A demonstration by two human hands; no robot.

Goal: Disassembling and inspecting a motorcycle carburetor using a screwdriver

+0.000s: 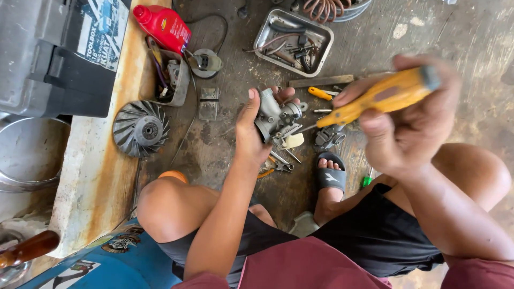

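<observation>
My left hand point(250, 134) grips a small grey metal carburetor point(276, 115) above the dirty floor, thumb up along its left side. My right hand point(409, 120) holds a yellow-handled screwdriver point(375, 99). Its thin shaft points left and its tip touches the carburetor's right side. I am crouched, with both knees and a sandalled foot point(329, 171) below the hands.
A metal tray point(293, 33) of small parts lies at the top. A red oil bottle point(163, 27), a small parts box point(170, 75), a finned fan wheel point(141, 128) and a grey toolbox point(59, 53) sit left. Loose tools lie around a second yellow screwdriver point(320, 93).
</observation>
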